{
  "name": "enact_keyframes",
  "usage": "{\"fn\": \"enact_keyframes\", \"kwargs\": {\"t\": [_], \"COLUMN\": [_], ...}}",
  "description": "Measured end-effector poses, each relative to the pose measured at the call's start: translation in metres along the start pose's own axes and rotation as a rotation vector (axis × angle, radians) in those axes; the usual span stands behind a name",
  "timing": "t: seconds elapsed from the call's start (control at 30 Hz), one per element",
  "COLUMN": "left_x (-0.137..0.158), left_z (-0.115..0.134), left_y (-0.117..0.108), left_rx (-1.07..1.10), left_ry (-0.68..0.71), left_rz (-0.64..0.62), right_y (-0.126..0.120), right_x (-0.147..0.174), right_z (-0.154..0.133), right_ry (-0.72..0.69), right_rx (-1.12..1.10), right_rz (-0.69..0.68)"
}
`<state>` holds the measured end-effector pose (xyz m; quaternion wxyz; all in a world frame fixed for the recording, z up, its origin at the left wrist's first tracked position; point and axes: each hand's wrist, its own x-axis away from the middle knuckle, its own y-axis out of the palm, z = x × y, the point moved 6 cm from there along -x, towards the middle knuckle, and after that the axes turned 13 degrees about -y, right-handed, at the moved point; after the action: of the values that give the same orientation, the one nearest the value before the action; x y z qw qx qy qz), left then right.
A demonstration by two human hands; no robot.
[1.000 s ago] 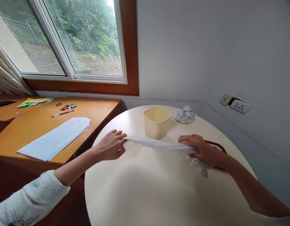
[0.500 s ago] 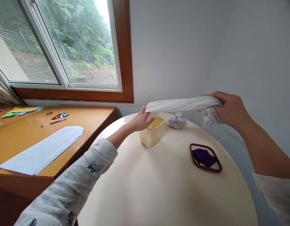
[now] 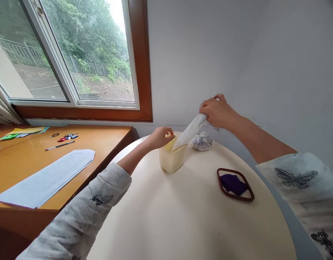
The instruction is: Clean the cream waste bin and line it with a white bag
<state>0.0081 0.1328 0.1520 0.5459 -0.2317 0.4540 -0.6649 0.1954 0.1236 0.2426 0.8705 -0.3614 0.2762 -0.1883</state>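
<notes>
Both hands feed white bag into yellow bin.

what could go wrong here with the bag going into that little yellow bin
The yellow bin looks light; the left hand only touches its rim, so a tug on the white bag by the right hand could tip or slide it. The bag enters at one side only, so it may bunch rather than line it. The crumpled bag sits close behind and could get knocked.

tub centre on round table; crumpled bundle behind-right; tray right; desk left, papers on it.
</notes>
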Motion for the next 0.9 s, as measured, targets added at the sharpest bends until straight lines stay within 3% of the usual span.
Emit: {"fn": "enact_keyframes", "kwargs": {"t": [0.1,0.2,0.3,0.4,0.47,0.53,0.6,0.67,0.77,0.83,0.9], "left_x": [-0.001,-0.004,-0.008,-0.013,-0.015,-0.014,-0.013,-0.011,-0.008,-0.003,0.003], "left_z": [-0.003,-0.005,-0.010,-0.020,-0.028,-0.037,-0.044,-0.049,-0.048,-0.042,-0.034], "left_y": [-0.007,-0.004,-0.002,0.002,0.006,0.008,0.010,0.011,0.013,0.012,0.008], "left_rx": [0.171,0.333,0.459,0.563,0.631,0.710,0.784,0.841,0.891,0.902,0.899], "left_ry": [-0.063,-0.103,-0.107,-0.108,-0.114,-0.123,-0.137,-0.154,-0.167,-0.163,-0.152], "left_rz": [0.053,0.029,0.075,0.095,0.078,0.065,0.055,0.041,0.006,-0.031,-0.074], "right_y": [0.007,0.014,0.014,0.002,-0.010,-0.022,-0.024,-0.009,0.032,0.046,0.048], "right_x": [-0.028,-0.046,-0.052,-0.048,-0.040,-0.030,-0.017,-0.005,0.000,-0.003,-0.009], "right_z": [-0.028,-0.060,-0.085,-0.093,-0.085,-0.065,-0.039,-0.018,-0.023,-0.046,-0.068], "right_ry": [-0.120,-0.222,-0.286,-0.275,-0.207,-0.052,0.188,0.461,0.711,0.701,0.620], "right_rx": [0.041,0.030,-0.023,-0.150,-0.276,-0.398,-0.533,-0.759,-1.260,-1.517,-1.642], "right_rz": [-0.033,-0.026,0.014,0.095,0.191,0.336,0.496,0.550,0.340,0.185,0.118]}}
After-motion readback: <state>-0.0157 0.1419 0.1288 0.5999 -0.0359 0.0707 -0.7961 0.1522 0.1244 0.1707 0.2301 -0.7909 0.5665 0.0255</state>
